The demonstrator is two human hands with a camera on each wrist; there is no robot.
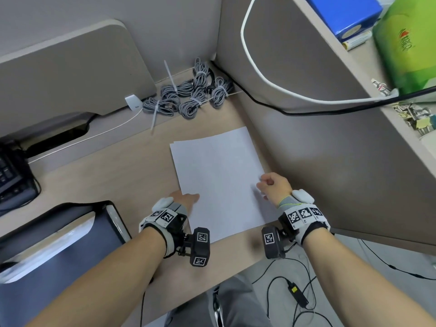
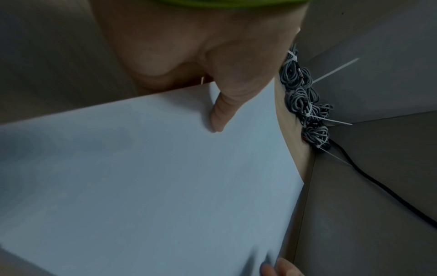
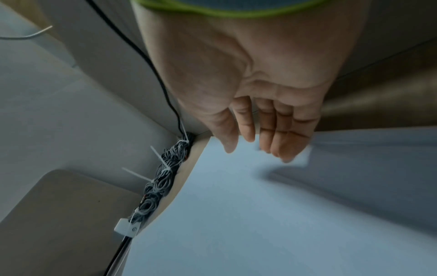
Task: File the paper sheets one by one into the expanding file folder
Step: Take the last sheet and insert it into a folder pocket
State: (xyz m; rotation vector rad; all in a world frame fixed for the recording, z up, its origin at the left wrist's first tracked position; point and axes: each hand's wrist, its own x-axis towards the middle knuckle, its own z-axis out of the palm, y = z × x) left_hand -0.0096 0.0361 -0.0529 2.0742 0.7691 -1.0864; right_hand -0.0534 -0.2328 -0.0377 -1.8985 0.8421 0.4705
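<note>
A small stack of white paper sheets (image 1: 219, 182) lies on the wooden desk (image 1: 118, 175). My left hand (image 1: 188, 199) holds the stack's left edge. Its thumb (image 2: 220, 115) lies on top of the top sheet (image 2: 165, 177), and its fingers are hidden under the paper. My right hand (image 1: 264, 184) is at the right edge of the stack. Its thumb and fairly straight fingertips (image 3: 283, 149) touch the sheet (image 3: 236, 205), whose edge is slightly raised and blurred there. The dark expanding file folder (image 1: 47, 267) lies at the lower left, apart from both hands.
Bundled grey cables (image 1: 188, 95) lie in the far corner behind the paper. A grey partition (image 1: 318, 149) stands close on the right, with a black cable along it. A keyboard (image 1: 9, 175) is at the far left. A shelf holds a green bottle (image 1: 408, 43) and a blue box (image 1: 342, 15).
</note>
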